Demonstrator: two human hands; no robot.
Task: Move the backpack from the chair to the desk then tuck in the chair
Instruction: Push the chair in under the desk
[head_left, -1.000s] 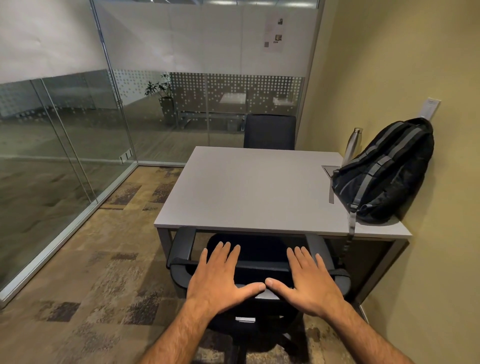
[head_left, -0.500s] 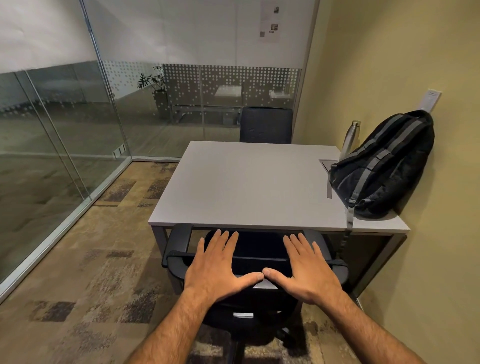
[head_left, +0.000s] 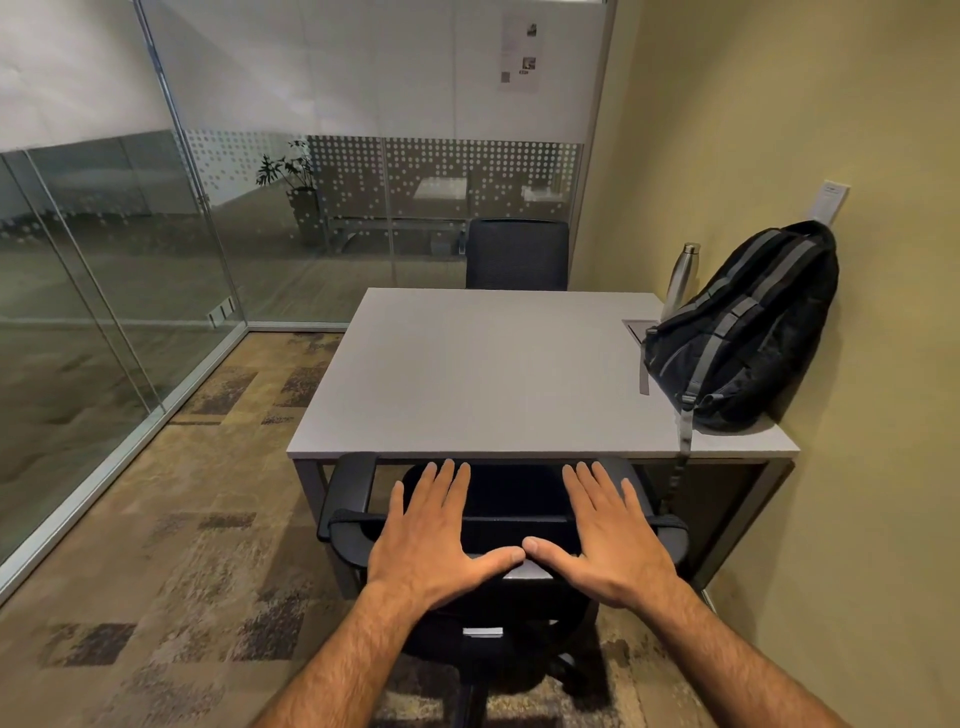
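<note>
- At the near edge of the desk (head_left: 483, 374), our chair (head_left: 514, 525) sits with its seat and armrests partly under the desktop.
- Our left hand (head_left: 434, 540) lies flat on the top of the backrest, fingers spread, gripping nothing.
- Our right hand (head_left: 605, 535) lies flat beside it, fingers spread, thumb tips almost touching.
- The backpack (head_left: 748, 327) rests on the desk's right side, leaning against the wall, one strap hanging over the near edge.
- A metal bottle (head_left: 683, 273) stands just beyond the backpack.
- A second chair (head_left: 517, 254) stands at the far side.
</note>
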